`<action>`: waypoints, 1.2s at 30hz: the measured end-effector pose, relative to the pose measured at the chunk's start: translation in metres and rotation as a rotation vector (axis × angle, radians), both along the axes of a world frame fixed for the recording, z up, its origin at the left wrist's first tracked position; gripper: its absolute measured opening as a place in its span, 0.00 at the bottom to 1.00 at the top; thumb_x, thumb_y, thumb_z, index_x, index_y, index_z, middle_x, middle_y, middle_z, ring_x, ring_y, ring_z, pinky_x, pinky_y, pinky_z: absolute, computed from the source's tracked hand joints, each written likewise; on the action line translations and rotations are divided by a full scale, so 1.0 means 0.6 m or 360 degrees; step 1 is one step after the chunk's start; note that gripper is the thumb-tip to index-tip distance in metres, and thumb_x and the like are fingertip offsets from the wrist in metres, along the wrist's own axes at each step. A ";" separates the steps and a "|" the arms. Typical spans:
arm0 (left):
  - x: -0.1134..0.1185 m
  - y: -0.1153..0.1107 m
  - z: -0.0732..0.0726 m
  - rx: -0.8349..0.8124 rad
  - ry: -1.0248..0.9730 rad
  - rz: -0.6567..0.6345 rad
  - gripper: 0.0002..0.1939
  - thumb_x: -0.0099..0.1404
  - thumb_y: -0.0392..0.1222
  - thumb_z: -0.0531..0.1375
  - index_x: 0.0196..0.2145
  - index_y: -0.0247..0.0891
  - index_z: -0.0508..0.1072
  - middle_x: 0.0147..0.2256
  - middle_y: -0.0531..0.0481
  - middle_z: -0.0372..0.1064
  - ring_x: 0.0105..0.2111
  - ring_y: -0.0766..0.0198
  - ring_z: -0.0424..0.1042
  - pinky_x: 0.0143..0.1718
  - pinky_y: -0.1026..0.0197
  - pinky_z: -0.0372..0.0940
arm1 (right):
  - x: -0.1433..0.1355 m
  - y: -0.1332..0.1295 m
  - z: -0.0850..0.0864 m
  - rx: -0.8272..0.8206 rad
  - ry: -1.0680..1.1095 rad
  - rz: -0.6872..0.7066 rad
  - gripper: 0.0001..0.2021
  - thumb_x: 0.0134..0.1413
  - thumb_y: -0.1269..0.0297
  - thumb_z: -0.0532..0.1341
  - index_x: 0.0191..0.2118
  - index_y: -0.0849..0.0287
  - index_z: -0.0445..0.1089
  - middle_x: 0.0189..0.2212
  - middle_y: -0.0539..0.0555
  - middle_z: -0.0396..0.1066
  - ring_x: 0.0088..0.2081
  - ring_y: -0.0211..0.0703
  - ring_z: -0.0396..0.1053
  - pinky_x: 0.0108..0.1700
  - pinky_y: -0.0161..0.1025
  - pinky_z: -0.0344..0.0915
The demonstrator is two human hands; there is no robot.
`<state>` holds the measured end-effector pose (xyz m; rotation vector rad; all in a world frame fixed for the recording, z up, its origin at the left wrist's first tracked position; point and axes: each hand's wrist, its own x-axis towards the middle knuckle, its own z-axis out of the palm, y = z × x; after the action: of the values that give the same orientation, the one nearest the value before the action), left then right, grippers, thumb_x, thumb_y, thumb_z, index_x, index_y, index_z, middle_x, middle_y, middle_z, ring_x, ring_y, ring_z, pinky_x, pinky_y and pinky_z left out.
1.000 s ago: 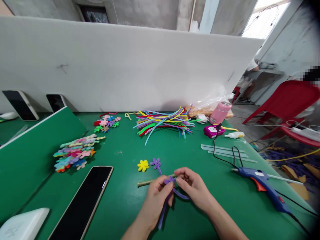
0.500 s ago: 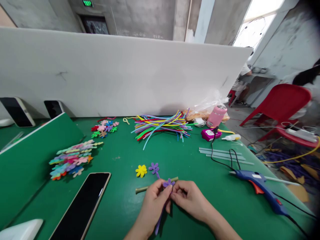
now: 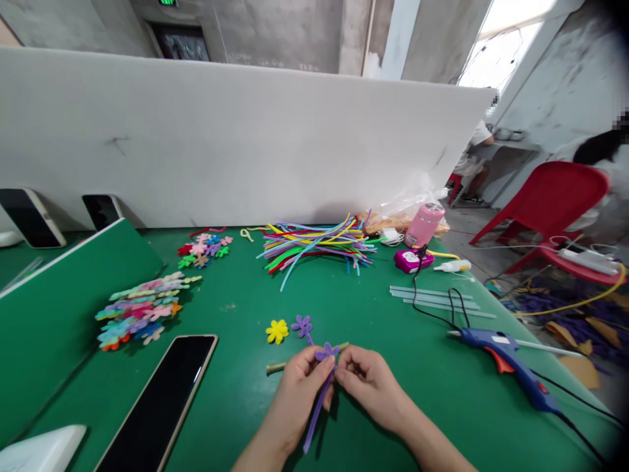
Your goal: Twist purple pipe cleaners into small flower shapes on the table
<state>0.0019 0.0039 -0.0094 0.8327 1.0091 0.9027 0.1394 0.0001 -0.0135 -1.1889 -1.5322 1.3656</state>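
My left hand (image 3: 307,385) pinches a purple pipe-cleaner flower (image 3: 327,352), whose petals stand up above my thumb. One long purple tail (image 3: 314,423) of it hangs down toward me. Close on the right, my right hand (image 3: 366,379) has its thumb and index finger pressed together at the flower's edge; what is between those fingertips is too small to make out. Behind both hands lies a thin olive-green stick (image 3: 276,368), partly covered. Just beyond it are a finished-looking purple flower with a stem (image 3: 302,326) and a yellow flower (image 3: 278,332).
Loose pipe cleaners (image 3: 319,244) lie at the back. Small flowers (image 3: 204,250) and a stack of flowers (image 3: 142,311) are at left, near a phone (image 3: 160,400). A glue gun (image 3: 511,364), glue sticks (image 3: 437,300), a magenta box (image 3: 413,260) and a pink bottle (image 3: 425,225) stand right.
The right hand's fingertips have drawn slightly away from the flower. More of the purple tail shows below the left hand. The whole view has shifted a little.
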 end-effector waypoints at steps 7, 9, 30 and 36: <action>0.002 -0.001 0.004 0.0012 -0.0002 0.0054 0.10 0.57 0.45 0.59 0.25 0.36 0.65 0.16 0.59 0.58 0.16 0.72 0.55 0.19 0.70 0.52 | -0.009 -0.001 -0.005 -0.0026 0.0206 -0.0126 0.14 0.53 0.54 0.55 0.25 0.60 0.58 0.17 0.44 0.52 0.20 0.31 0.50 0.22 0.31 0.49; 0.003 -0.003 0.006 0.0019 -0.0047 0.0090 0.10 0.57 0.45 0.59 0.25 0.36 0.65 0.20 0.58 0.60 0.20 0.71 0.57 0.23 0.69 0.55 | -0.012 -0.002 -0.006 -0.0044 0.0254 -0.0136 0.15 0.53 0.53 0.55 0.25 0.60 0.58 0.17 0.44 0.54 0.19 0.31 0.51 0.22 0.31 0.50; 0.000 -0.002 -0.003 0.0008 -0.0007 0.0147 0.11 0.56 0.47 0.59 0.25 0.36 0.64 0.22 0.57 0.60 0.24 0.69 0.58 0.27 0.66 0.54 | -0.010 0.002 -0.010 -0.0126 0.0291 -0.0104 0.14 0.48 0.53 0.60 0.29 0.60 0.62 0.22 0.47 0.63 0.23 0.32 0.59 0.26 0.31 0.57; 0.001 0.001 -0.002 -0.0208 -0.0270 0.0177 0.11 0.52 0.42 0.63 0.24 0.35 0.65 0.21 0.58 0.59 0.22 0.70 0.58 0.25 0.67 0.54 | -0.006 0.002 -0.010 -0.0084 0.0127 -0.0072 0.11 0.49 0.57 0.59 0.27 0.60 0.61 0.22 0.47 0.58 0.23 0.33 0.54 0.25 0.31 0.53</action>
<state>0.0027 0.0045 -0.0104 0.5842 0.9618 0.9741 0.1361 0.0016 -0.0193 -1.1797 -1.4135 1.4145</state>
